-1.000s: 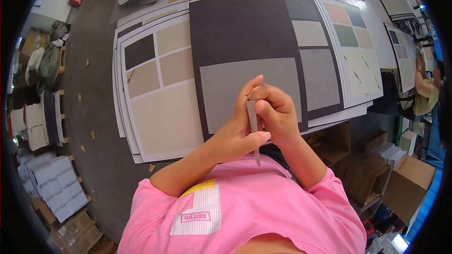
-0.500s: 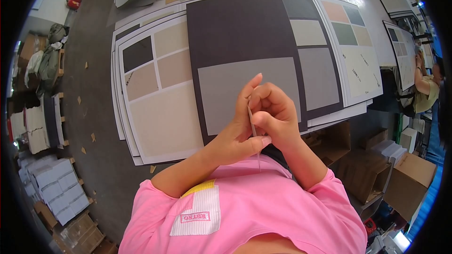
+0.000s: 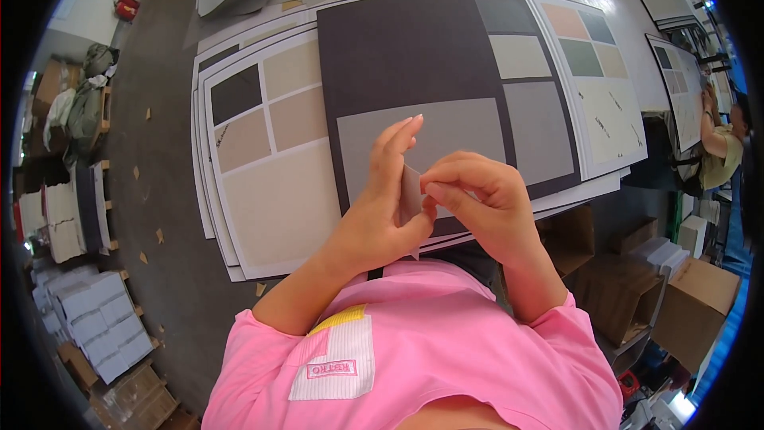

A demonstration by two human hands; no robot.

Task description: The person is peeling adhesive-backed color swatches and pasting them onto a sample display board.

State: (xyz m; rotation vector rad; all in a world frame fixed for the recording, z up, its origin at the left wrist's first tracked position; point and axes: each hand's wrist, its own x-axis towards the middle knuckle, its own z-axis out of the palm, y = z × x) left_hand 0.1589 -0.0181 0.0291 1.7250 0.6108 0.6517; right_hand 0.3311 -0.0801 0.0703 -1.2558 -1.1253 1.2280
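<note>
Since the last frame my left hand has shifted leftward, fingers straightened; thumb and palm clamp the grey strip. Right hand, fingers curled, pinches its right edge. Strip: between hands, before my torso.

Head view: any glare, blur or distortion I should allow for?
Head view, overall: fisheye bows the white-bordered board at left, and the corners go black; head view, lower right: a bright patch glares near the rim; head view, centre: the left hand, right hand and thin grey piece look fairly sharp.
</note>
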